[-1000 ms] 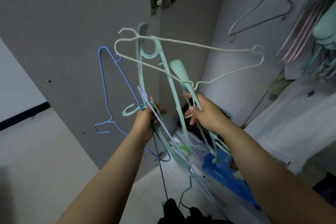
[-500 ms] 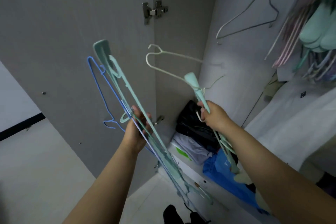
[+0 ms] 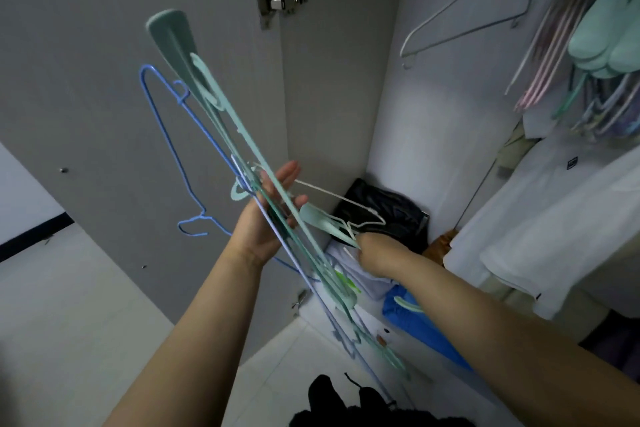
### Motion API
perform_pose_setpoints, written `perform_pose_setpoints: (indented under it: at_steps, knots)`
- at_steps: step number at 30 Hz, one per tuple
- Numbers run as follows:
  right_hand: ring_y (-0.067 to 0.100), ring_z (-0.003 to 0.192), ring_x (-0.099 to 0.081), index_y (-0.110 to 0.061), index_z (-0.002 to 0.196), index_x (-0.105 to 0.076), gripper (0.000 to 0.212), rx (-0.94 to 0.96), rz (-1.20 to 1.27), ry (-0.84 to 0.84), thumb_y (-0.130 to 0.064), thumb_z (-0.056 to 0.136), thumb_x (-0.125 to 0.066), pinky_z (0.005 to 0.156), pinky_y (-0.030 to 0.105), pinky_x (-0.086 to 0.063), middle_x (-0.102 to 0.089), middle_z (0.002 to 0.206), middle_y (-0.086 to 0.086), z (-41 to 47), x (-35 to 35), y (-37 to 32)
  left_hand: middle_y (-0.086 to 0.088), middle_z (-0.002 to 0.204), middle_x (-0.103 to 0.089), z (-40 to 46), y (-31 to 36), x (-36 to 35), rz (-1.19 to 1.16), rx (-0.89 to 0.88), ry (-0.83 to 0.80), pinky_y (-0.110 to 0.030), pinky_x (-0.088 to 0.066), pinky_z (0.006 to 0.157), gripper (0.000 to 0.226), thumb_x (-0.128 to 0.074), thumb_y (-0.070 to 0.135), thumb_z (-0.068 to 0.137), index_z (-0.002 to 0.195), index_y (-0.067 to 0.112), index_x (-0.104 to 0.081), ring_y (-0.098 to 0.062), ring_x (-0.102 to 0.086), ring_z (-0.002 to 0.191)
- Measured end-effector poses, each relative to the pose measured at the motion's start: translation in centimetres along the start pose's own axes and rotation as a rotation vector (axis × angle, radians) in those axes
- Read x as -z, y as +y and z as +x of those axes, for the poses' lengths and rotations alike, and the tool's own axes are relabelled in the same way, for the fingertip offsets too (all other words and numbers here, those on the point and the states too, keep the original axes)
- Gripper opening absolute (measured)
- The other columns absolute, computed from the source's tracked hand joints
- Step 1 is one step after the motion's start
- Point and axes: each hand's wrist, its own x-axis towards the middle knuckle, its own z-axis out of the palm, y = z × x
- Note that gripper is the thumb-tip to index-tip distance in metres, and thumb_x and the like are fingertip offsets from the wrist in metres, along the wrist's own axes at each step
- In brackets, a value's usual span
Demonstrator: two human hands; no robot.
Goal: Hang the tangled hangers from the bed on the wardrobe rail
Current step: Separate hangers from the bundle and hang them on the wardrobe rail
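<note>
Left forearm (image 3: pixel 194 315): bare from the lower frame edge to the wrist; no sleeve, cuff or strap in view.
Right forearm (image 3: pixel 485 329): bare along its whole visible length; no sleeve edge in view.
Left hand (image 3: pixel 266 222): ungloved; palm side faces the camera; creases visible at the wrist; no ring visible on the fingers shown.
Right hand (image 3: pixel 375 250): ungloved; back of the hand faces the camera; fingers largely hidden from this view.
Wrists: no watch, band or bracelet on either.
Upper arms and clothing: outside the frame.
</note>
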Motion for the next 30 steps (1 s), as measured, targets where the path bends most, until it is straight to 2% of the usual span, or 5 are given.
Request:
perform_pose_setpoints:
  at_steps: [5, 6, 15, 20, 30]
  knots:
    - [0.022, 0.089, -0.055, -0.015, 0.090, -0.058, 0.018, 0.086, 0.074, 0.011, -0.017, 0.098, -0.042, 0.073, 0.025, -0.038, -0.063, 0.090, 0.013, 0.2, 0.5, 1.7, -0.011, 0.115, -0.056, 0.4, 0.1, 2.3, 0.205, -0.035, 0.196, -0.035, -0.055, 0.066, 0.046, -0.041, 0.055, 0.096, 0.127, 0.027, -0.059, -0.019, -0.026, 0.097]
    - [0.019, 0.085, -0.051, -0.022, 0.076, -0.052, 0.024, 0.104, 0.086, -0.006, -0.015, 0.097, -0.043, 0.071, 0.024, -0.036, -0.058, 0.078, 0.006, 0.1, 0.7, 2.0, -0.017, 0.125, -0.053, 0.3, 0.4, 2.6, 0.264, -0.028, 0.217, -0.042, -0.055, 0.073, 0.051, -0.044, 0.060, 0.093, 0.129, 0.028, -0.058, -0.052, -0.030, 0.132]
    - [0.016, 0.059, -0.040, -0.002, 0.091, -0.063, 0.020, 0.140, 0.175, -0.338, -0.015, 0.093, -0.048, 0.051, 0.024, -0.034, -0.049, 0.069, 0.006, -0.7, 1.8, 2.2, 0.025, 0.095, -0.070, 0.4, 1.1, 2.6, 0.330, -0.053, 0.111, -0.025, -0.039, 0.063, 0.032, -0.032, 0.028, 0.105, 0.103, 0.028, -0.064, -0.008, -0.059, 0.083]
    - [0.010, 0.054, -0.047, -0.031, 0.074, -0.055, 0.027, 0.202, 0.184, -0.485, -0.022, 0.099, -0.050, 0.051, 0.021, -0.044, -0.059, 0.065, -0.007, -1.2, 1.7, 1.9, 0.011, 0.062, -0.057, 1.7, 1.7, 3.0, 0.448, -0.073, 0.162, -0.018, -0.034, 0.048, 0.025, -0.057, 0.035, 0.090, 0.072, 0.023, -0.070, -0.005, -0.048, 0.058]
    - [0.011, 0.060, -0.057, -0.014, 0.106, -0.051, 0.022, 0.245, 0.533, -0.470, -0.015, 0.089, -0.066, 0.062, 0.026, -0.057, -0.054, 0.078, 0.003, -1.3, 0.5, 2.5, -0.009, 0.064, -0.040, 2.3, 1.8, 3.1, 0.908, -0.102, 0.290, -0.029, -0.026, 0.055, 0.007, -0.061, 0.013, 0.080, 0.074, 0.016, -0.063, -0.017, -0.030, 0.061]
